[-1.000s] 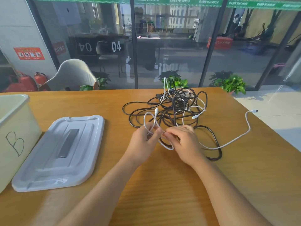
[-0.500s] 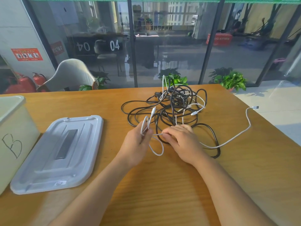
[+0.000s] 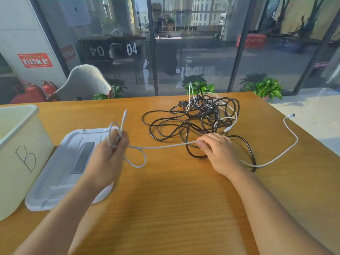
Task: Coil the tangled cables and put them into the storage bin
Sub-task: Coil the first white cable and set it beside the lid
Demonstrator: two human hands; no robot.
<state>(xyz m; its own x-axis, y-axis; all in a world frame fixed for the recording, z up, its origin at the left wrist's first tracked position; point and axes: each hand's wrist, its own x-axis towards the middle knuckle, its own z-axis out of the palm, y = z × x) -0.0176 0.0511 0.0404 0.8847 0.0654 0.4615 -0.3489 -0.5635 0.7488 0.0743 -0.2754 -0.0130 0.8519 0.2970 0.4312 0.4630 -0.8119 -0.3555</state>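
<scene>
Two bare forearms enter from bottom edge, uncovered from lower frame up to wrists. No sleeves, cuffs or fabric visible anywhere along either arm. Left hand [image 3: 110, 153] bare: no glove, ring, watch or band at wrist. Right hand [image 3: 219, 153] likewise bare: no glove, no jewellery, nothing strapped at wrist. Fingernails short, unpainted where seen on right hand; left-hand nails not visible from this angle. No tattoos, plasters, or written marks on the exposed surfaces. Wide-angle lens stretches both forearms toward lower corners, broadening them near frame edge. Upper arms, shoulders and clothing out of view.
</scene>
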